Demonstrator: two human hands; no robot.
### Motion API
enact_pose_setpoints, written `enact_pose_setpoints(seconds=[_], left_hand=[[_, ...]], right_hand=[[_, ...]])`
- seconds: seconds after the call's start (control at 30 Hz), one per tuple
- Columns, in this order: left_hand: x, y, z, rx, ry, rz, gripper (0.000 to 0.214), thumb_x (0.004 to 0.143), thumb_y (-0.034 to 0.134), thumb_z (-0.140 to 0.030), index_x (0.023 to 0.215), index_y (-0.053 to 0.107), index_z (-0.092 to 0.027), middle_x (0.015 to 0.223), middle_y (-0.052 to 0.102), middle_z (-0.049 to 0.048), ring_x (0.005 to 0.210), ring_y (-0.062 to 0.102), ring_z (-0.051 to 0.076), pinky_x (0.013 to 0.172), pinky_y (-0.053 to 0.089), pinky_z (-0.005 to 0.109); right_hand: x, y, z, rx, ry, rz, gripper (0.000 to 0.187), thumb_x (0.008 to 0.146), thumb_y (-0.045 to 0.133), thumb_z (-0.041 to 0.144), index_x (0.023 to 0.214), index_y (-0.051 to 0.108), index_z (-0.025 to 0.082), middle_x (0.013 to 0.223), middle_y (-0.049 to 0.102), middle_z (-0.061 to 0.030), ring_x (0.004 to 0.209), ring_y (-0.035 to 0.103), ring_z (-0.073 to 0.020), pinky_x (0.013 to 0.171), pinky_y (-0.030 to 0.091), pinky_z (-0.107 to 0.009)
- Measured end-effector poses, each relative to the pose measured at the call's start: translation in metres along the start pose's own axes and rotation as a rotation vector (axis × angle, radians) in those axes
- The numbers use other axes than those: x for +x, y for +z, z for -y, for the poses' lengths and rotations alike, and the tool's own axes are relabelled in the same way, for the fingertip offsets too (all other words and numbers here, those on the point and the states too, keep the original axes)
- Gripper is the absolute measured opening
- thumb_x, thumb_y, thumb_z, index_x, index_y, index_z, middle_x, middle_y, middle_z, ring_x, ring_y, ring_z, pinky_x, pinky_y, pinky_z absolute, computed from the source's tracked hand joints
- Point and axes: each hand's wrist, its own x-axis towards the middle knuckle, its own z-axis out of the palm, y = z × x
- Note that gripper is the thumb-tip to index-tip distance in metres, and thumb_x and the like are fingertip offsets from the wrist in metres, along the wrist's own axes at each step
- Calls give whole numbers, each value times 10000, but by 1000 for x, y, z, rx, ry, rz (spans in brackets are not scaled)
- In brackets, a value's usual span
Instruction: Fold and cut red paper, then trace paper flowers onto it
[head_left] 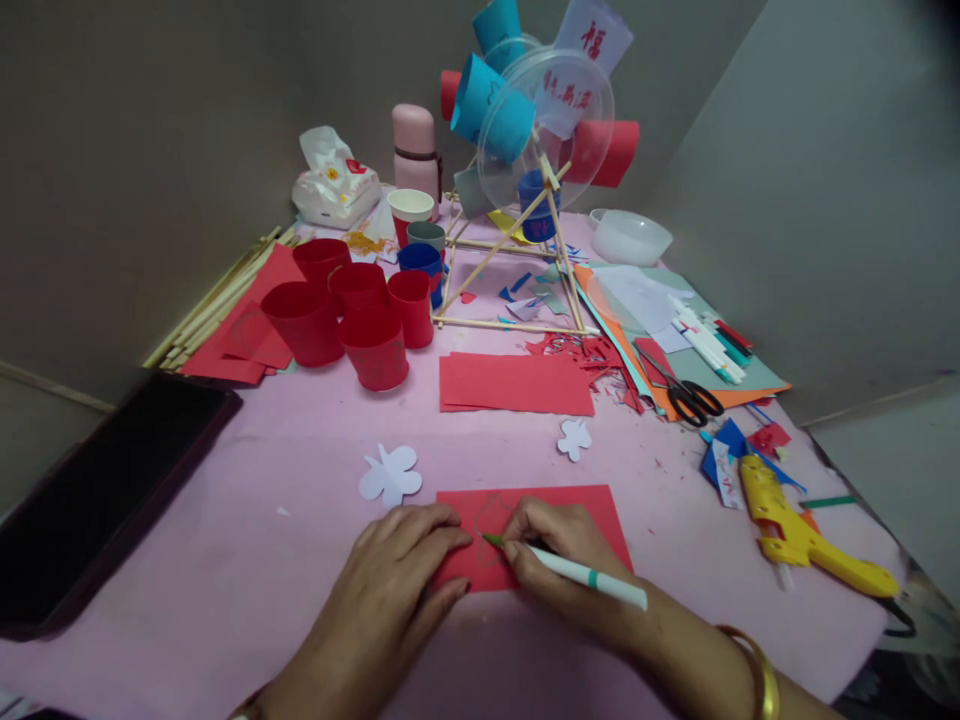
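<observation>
A red paper sheet (570, 505) lies on the pink table (300, 520) near its front edge. My left hand (397, 590) lies flat on the sheet's left end, fingers stretched out, pressing it down. My right hand (559, 560) is closed round a white pen with a green tip (577, 572), whose point touches the red sheet between the two hands. A faint drawn outline shows on the sheet just above the pen tip. Two white flower-shaped paper cutouts lie beyond: a larger cutout (390, 475) and a smaller cutout (574, 438).
Another red sheet (517, 383) lies mid-table. Several red paper cups (352, 315) stand at left, a stick-and-cup wheel model (529, 150) at the back, scissors (686, 395), pens and coloured paper at right, a yellow glue gun (802, 535) at right front, a dark tray (97, 490) at left.
</observation>
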Motion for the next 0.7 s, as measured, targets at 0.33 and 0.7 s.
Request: enact_pose_setpoints(seconds=[0.33, 0.7], left_hand=[[0, 0, 0, -7, -10, 15, 217, 858, 544, -263, 1071, 580, -247, 1077, 619, 41, 983, 570, 221, 829, 474, 371], [1, -1, -1, -14, -24, 22, 224, 859, 545, -265, 1081, 571, -260, 1076, 618, 33, 999, 562, 217, 837, 469, 357]], right_hand=[[0, 0, -3, 27, -4, -27, 92, 714, 469, 177, 656, 534, 204, 548, 558, 26, 469, 479, -111, 463, 340, -205], [-3, 1, -11, 475, 89, -168, 112, 770, 514, 227, 663, 486, 210, 518, 452, 66, 473, 391, -97, 461, 297, -204]])
